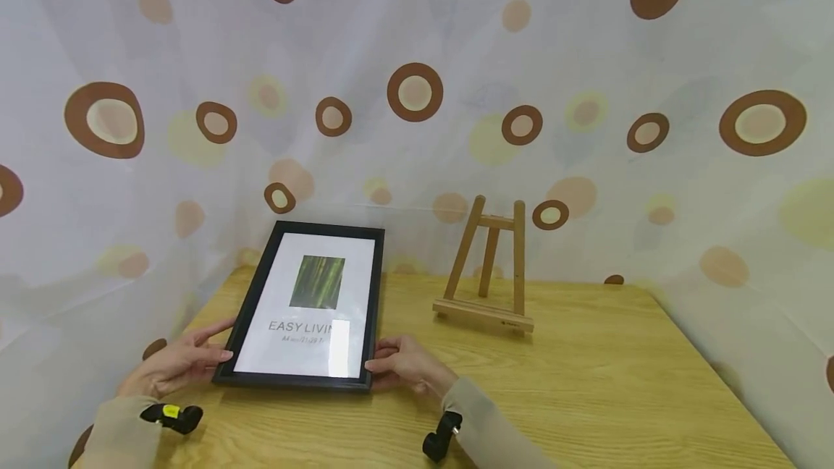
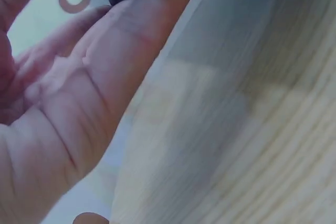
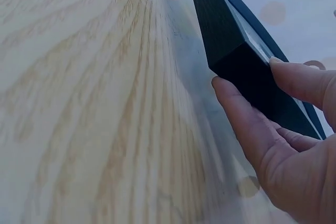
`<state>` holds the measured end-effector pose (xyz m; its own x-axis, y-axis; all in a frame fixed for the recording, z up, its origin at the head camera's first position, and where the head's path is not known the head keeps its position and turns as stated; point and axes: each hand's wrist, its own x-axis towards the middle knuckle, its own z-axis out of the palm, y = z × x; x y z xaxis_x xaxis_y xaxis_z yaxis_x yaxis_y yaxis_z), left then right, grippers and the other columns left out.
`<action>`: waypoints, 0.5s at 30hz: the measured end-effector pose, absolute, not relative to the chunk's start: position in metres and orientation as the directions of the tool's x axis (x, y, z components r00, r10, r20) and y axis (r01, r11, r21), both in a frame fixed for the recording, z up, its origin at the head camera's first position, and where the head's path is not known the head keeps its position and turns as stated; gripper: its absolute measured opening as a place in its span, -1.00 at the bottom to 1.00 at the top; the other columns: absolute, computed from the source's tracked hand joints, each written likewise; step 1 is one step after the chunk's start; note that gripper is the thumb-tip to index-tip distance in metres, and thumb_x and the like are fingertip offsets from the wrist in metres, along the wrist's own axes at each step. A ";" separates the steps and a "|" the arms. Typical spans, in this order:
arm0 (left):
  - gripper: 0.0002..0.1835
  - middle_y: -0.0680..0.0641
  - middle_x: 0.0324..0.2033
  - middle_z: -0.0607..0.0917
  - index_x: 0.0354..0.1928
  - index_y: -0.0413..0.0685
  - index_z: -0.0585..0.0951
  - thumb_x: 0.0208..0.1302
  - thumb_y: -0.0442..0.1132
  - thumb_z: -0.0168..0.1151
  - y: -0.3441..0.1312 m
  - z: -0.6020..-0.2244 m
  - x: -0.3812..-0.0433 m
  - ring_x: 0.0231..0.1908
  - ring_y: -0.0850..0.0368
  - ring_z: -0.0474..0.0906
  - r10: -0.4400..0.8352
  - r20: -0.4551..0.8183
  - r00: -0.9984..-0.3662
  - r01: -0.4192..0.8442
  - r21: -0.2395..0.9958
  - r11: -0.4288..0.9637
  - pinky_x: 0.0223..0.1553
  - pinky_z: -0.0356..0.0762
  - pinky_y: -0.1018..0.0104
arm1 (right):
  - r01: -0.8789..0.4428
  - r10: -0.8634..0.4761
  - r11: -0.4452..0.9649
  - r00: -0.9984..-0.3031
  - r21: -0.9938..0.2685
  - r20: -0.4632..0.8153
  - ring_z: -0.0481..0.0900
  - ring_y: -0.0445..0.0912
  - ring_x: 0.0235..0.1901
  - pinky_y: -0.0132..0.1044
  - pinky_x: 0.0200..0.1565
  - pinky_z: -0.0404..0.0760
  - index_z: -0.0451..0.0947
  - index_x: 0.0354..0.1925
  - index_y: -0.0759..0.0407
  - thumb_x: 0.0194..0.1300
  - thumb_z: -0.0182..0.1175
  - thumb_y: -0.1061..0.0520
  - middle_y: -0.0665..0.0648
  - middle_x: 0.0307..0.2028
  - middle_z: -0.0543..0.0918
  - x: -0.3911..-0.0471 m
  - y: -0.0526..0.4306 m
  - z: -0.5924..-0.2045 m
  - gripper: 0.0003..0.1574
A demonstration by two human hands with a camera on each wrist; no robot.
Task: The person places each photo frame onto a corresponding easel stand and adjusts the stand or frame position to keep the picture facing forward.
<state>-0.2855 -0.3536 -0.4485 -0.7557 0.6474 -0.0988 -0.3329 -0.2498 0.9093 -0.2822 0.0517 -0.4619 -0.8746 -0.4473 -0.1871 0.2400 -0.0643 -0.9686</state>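
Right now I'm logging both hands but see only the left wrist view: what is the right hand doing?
Observer: The right hand grips the black picture frame at its lower right corner.
Operator: Does anything else stand on the table?
Observer: Yes, a wooden tabletop easel, to the right of the frame.
Operator: And what shows inside the frame?
Observer: A white sheet with a small green-striped picture on it.

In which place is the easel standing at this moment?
In the head view, the easel stands right of the centre, on the far part of the table, with the frame to its left.
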 end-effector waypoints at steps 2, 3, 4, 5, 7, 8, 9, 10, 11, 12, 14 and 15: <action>-0.32 -0.29 0.01 0.51 0.21 0.37 0.31 0.28 -0.62 -0.22 -0.351 -0.449 -0.287 -0.01 -0.13 0.47 0.664 -0.080 -0.744 -0.313 0.919 -0.241 0.02 0.41 0.07 | 0.238 -0.449 -0.070 -0.875 -0.969 -0.183 0.60 0.02 -0.32 -0.05 -0.26 0.60 0.31 0.06 0.52 0.07 0.21 0.44 0.30 -0.20 0.54 -0.282 0.055 -0.461 -0.44; -0.28 -0.29 0.02 0.50 0.27 0.37 0.24 0.27 -0.63 -0.23 -0.350 -0.450 -0.287 -0.01 -0.14 0.47 0.671 -0.069 -0.738 -0.297 0.926 -0.231 0.02 0.41 0.07 | 0.235 -0.448 -0.073 -0.876 -0.969 -0.178 0.60 0.03 -0.31 -0.05 -0.26 0.60 0.31 0.07 0.52 0.06 0.21 0.45 0.30 -0.19 0.54 -0.282 0.057 -0.461 -0.43; -0.24 -0.29 0.03 0.50 0.32 0.35 0.15 0.26 -0.64 -0.22 -0.349 -0.450 -0.287 0.00 -0.14 0.46 0.674 -0.061 -0.736 -0.279 0.935 -0.220 0.02 0.41 0.06 | 0.229 -0.443 -0.069 -0.879 -0.971 -0.176 0.60 0.03 -0.31 -0.05 -0.26 0.60 0.31 0.08 0.51 0.06 0.22 0.44 0.30 -0.19 0.54 -0.283 0.059 -0.461 -0.42; -0.21 -0.28 0.03 0.49 0.36 0.34 0.06 0.26 -0.65 -0.22 -0.347 -0.451 -0.288 0.00 -0.15 0.46 0.675 -0.059 -0.735 -0.266 0.941 -0.208 0.02 0.41 0.05 | 0.226 -0.437 -0.067 -0.882 -0.972 -0.175 0.60 0.04 -0.30 -0.05 -0.26 0.60 0.31 0.09 0.50 0.06 0.22 0.44 0.29 -0.18 0.54 -0.283 0.061 -0.461 -0.40; -0.14 -0.29 0.05 0.48 0.41 0.29 -0.14 0.24 -0.65 -0.18 -0.342 -0.452 -0.288 0.01 -0.16 0.45 0.678 -0.058 -0.733 -0.246 0.951 -0.185 0.03 0.39 0.02 | 0.213 -0.428 -0.063 -0.888 -0.975 -0.167 0.60 0.05 -0.28 -0.04 -0.26 0.60 0.30 0.11 0.50 0.05 0.22 0.44 0.29 -0.16 0.54 -0.283 0.064 -0.461 -0.38; -0.11 -0.29 0.05 0.48 0.41 0.25 -0.22 0.23 -0.65 -0.16 -0.340 -0.452 -0.288 0.01 -0.16 0.45 0.677 -0.058 -0.734 -0.234 0.957 -0.172 0.03 0.39 0.02 | 0.206 -0.422 -0.061 -0.892 -0.977 -0.162 0.60 0.05 -0.27 -0.05 -0.26 0.60 0.30 0.11 0.49 0.05 0.22 0.44 0.29 -0.16 0.54 -0.283 0.066 -0.461 -0.38; -0.09 -0.30 0.05 0.47 0.41 0.22 -0.28 0.23 -0.64 -0.14 -0.338 -0.452 -0.288 0.01 -0.16 0.45 0.675 -0.059 -0.735 -0.224 0.961 -0.160 0.03 0.39 0.02 | 0.198 -0.417 -0.058 -0.895 -0.978 -0.157 0.60 0.05 -0.27 -0.04 -0.27 0.60 0.30 0.12 0.49 0.05 0.22 0.44 0.29 -0.16 0.53 -0.283 0.068 -0.461 -0.37; -0.08 -0.30 0.07 0.46 0.40 0.21 -0.32 0.23 -0.64 -0.13 -0.335 -0.452 -0.289 0.02 -0.17 0.44 0.675 -0.058 -0.735 -0.219 0.963 -0.156 0.04 0.38 0.01 | 0.193 -0.413 -0.057 -0.898 -0.980 -0.153 0.59 0.04 -0.27 -0.05 -0.26 0.60 0.30 0.12 0.48 0.05 0.23 0.44 0.29 -0.16 0.53 -0.284 0.070 -0.461 -0.37; -0.06 -0.30 0.08 0.45 0.39 0.22 -0.35 0.23 -0.64 -0.13 -0.333 -0.452 -0.289 0.04 -0.17 0.42 0.676 -0.057 -0.735 -0.211 0.966 -0.148 0.04 0.38 0.02 | 0.187 -0.411 -0.060 -0.900 -0.980 -0.147 0.59 0.05 -0.26 -0.04 -0.26 0.60 0.30 0.12 0.48 0.05 0.22 0.44 0.29 -0.15 0.53 -0.284 0.071 -0.461 -0.37; -0.06 -0.30 0.10 0.44 0.39 0.21 -0.37 0.23 -0.64 -0.12 -0.331 -0.452 -0.290 0.05 -0.18 0.40 0.677 -0.052 -0.734 -0.199 0.970 -0.142 0.05 0.37 0.01 | 0.176 -0.407 -0.059 -0.903 -0.983 -0.138 0.59 0.04 -0.26 -0.04 -0.26 0.60 0.30 0.12 0.48 0.05 0.22 0.44 0.29 -0.15 0.53 -0.284 0.073 -0.461 -0.37; -0.06 -0.28 0.13 0.41 0.39 0.22 -0.37 0.23 -0.63 -0.12 -0.326 -0.451 -0.293 0.08 -0.20 0.37 0.676 -0.044 -0.736 -0.174 0.977 -0.125 0.05 0.36 0.02 | 0.158 -0.392 -0.055 -0.911 -0.986 -0.125 0.59 0.03 -0.26 -0.05 -0.26 0.60 0.30 0.13 0.46 0.06 0.23 0.43 0.28 -0.15 0.52 -0.284 0.076 -0.461 -0.36; -0.06 -0.29 0.15 0.38 0.39 0.22 -0.37 0.24 -0.62 -0.11 -0.324 -0.451 -0.294 0.09 -0.21 0.35 0.674 -0.037 -0.738 -0.157 0.981 -0.118 0.06 0.35 0.01 | 0.150 -0.382 -0.053 -0.917 -0.987 -0.118 0.58 0.03 -0.26 -0.05 -0.26 0.60 0.30 0.14 0.45 0.06 0.23 0.42 0.28 -0.15 0.52 -0.284 0.077 -0.461 -0.36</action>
<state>-0.2942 -0.3239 -0.4508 -0.7375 0.6743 -0.0375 -0.1573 -0.1176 0.9805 -0.2844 0.0773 -0.4612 -0.9167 -0.3817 -0.1184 0.1496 -0.0528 -0.9873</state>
